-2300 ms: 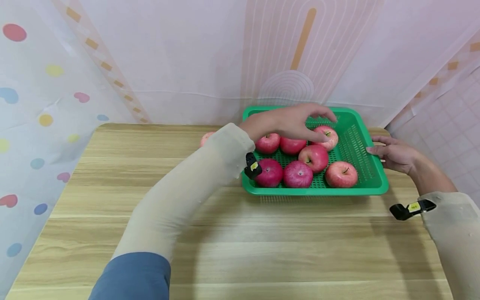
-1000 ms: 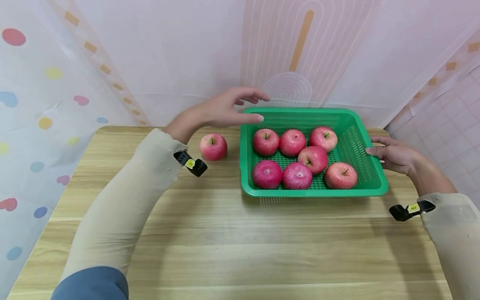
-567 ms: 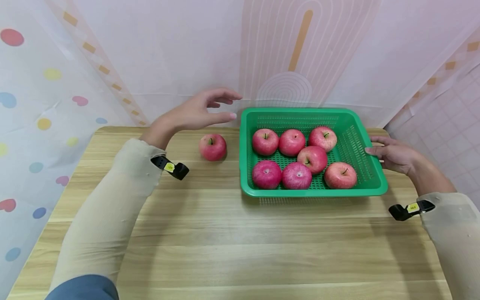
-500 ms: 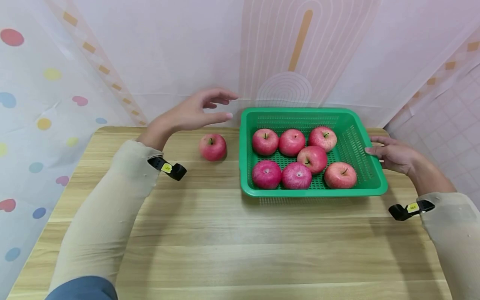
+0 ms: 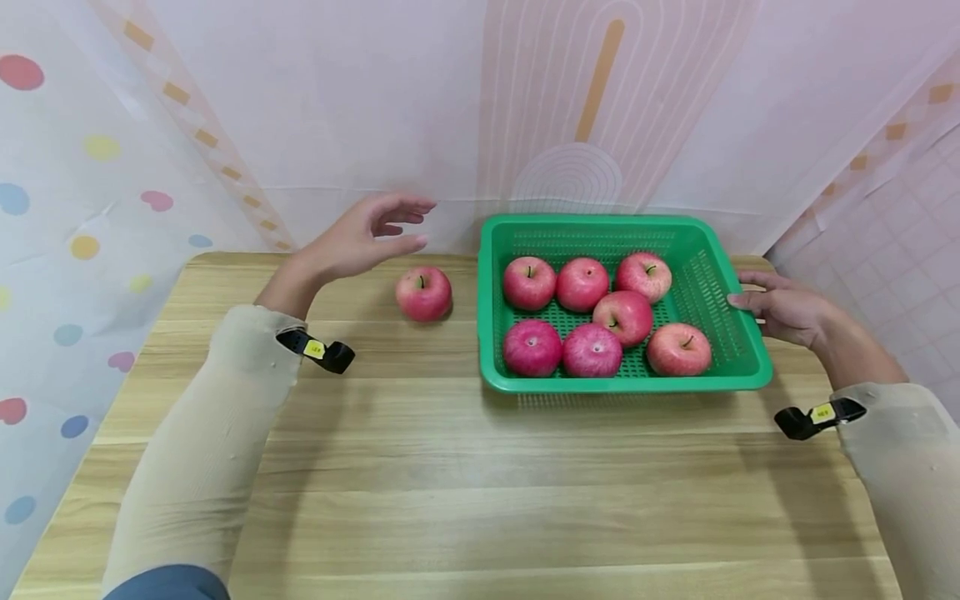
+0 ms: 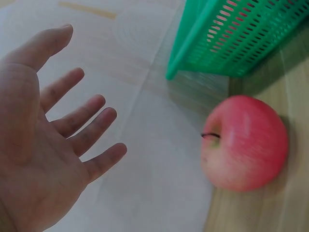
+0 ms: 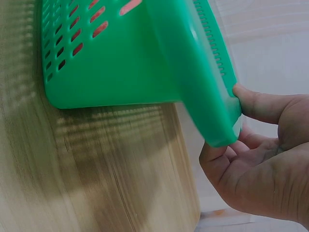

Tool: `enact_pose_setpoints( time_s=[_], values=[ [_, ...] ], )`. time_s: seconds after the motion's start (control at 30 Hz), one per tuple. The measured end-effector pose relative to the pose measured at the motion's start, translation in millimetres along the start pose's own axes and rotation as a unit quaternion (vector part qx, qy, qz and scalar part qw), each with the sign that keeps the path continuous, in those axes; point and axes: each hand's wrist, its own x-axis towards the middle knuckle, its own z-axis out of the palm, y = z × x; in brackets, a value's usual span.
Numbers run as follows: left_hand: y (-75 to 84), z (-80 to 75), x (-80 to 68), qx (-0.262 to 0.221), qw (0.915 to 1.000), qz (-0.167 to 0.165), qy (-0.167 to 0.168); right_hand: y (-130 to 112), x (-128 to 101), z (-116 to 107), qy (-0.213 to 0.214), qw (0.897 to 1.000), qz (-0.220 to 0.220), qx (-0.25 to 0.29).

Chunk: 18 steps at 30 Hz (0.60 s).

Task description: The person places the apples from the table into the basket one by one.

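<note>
A green plastic basket (image 5: 630, 384) with slotted walls stands on the right half of the table, several red apples (image 5: 623, 318) spread over its floor. My right hand (image 5: 787, 310) pinches the basket's right rim, thumb on top and curled fingers below, as the right wrist view shows at the rim (image 7: 203, 92). To the left of the basket a single apple (image 5: 423, 294) sits stem up on the wood. My left hand (image 5: 367, 237) hovers behind and left of that apple, fingers spread and holding nothing. In the left wrist view its palm (image 6: 38, 154) faces the apple (image 6: 246, 145), apart from it.
The wooden table (image 5: 480, 483) reaches back to a wall covering (image 5: 375, 100) with pale printed patterns. Another dotted covering (image 5: 82, 167) hangs along the left side. A black strap camera (image 5: 317, 350) sits on the left wrist, another camera (image 5: 817, 417) on the right.
My left hand has drawn back from over the apples in the basket, moving left past the lone apple, empty. The right hand keeps its place on the rim, and the basket stays put.
</note>
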Motion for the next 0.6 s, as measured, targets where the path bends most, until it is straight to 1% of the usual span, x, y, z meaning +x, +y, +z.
enact_pose_setpoints(
  time_s=[0.07, 0.2, 0.33, 0.43, 0.6],
  values=[
    [-8.4, 0.7, -2.6, -0.006, 0.9999, -0.004, 0.009, 0, 0, 0, 0.001, 1.0, 0.001, -0.005],
    [-23.9, 2.4, -8.6, -0.023, 0.9992, -0.023, 0.023, 0, 1, 0, 0.002, 1.0, 0.001, -0.004],
    [-39.3, 5.0, -13.5, -0.041, 0.9979, -0.039, 0.032, 0, 2, -1, 0.001, 1.0, 0.0, 0.003],
    [-48.4, 8.2, -16.9, -0.049, 0.9969, -0.05, 0.037, 0, 2, -1, 0.002, 1.0, 0.002, -0.002],
    [-61.1, 15.0, -21.5, -0.063, 0.9939, -0.079, 0.044, 1, 2, -1, 0.005, 1.0, 0.004, -0.012]
  ],
)
